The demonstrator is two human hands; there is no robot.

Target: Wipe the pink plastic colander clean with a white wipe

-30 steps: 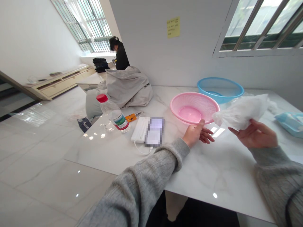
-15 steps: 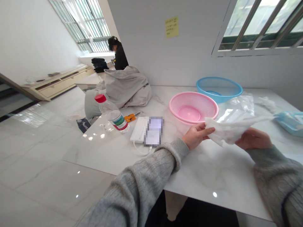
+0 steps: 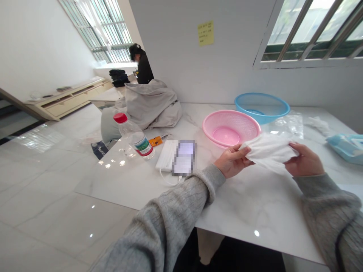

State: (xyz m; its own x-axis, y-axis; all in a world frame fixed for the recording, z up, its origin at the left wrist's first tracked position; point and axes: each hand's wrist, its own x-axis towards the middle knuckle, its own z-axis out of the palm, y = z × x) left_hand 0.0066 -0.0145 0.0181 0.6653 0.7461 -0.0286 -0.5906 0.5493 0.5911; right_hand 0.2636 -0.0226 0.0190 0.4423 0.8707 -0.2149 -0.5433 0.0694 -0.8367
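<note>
Both hands hold a white wet wipe (image 3: 268, 151) just above the marble table (image 3: 249, 204). My left hand (image 3: 231, 161) pinches its left end. At the wipe's right end my right hand (image 3: 304, 161) is closed on it. The wipe hangs bunched between them, right in front of a pink mesh basket (image 3: 231, 127). Behind that stands a blue mesh basket (image 3: 261, 106).
A blue wipes pack (image 3: 347, 145) lies at the right edge, with clear plastic wrap (image 3: 289, 124) near it. A water bottle (image 3: 133, 135), a white power bank (image 3: 166, 155), a phone (image 3: 185, 158) and grey cloth (image 3: 153, 104) sit to the left. A person in black sits far back.
My right hand lowered the wipe from beside the pink basket toward the table. My left hand took hold of its other end, and the wipe is now bunched shorter between both hands.
</note>
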